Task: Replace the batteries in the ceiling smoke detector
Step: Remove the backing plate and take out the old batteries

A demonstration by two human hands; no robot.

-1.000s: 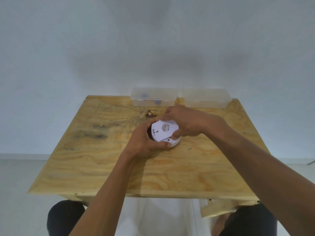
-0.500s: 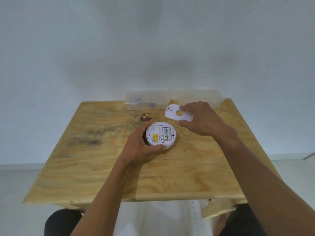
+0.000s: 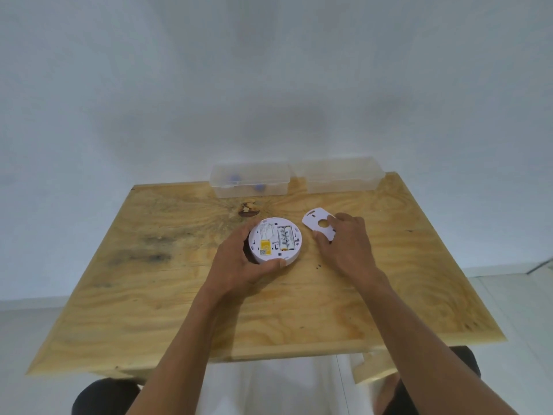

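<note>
Left clear box [image 3: 250, 181]: lidded, see-through plastic, at the table's far edge; small blue items show through its wall, too blurred to name.
Right clear box [image 3: 338, 174]: same kind, touching the left one's end; nothing can be made out inside.
Smoke detector [image 3: 275, 244]: round white body lying back-side up near the middle of the plywood table [image 3: 149, 295], its battery bay uncovered.
Batteries [image 3: 285, 237]: two pale cells side by side in the bay, lengthwise away from the person; printing on them too small to read.
Labels: a yellow sticker [image 3: 264, 247] with a small code square on the detector's back, and a white patch above it; no writing is legible.
Cover plate [image 3: 319, 227]: flat white piece with a round hole, lying on the table just right of the detector, apart from it.
Left hand [image 3: 239, 262]: curled around the detector's left and near rim, thumb along the near edge, holding it steady.
Right hand [image 3: 347, 244]: palm down, thumb and fingers pinching the cover plate's near-right edge against the table.
Wood knot [image 3: 248, 208]: dark mark between the left box and the detector.
</note>
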